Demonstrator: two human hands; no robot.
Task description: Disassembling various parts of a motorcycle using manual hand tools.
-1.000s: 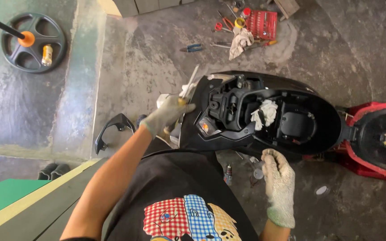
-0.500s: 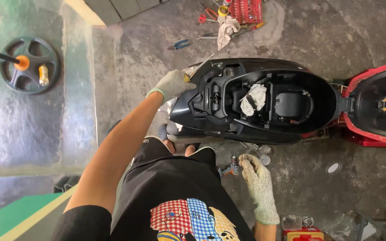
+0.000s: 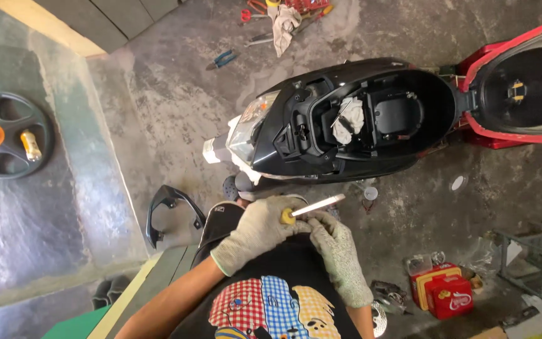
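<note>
Your left hand grips the yellow-handled screwdriver closed; your right hand pinches its shaft, steadying it before the black scooter, its seat raised for access.

Bare concrete floor lies open left of the scooter. A black panel and small parts clutter the ground beside it.

grey knit gloves, black printed shirt
</note>
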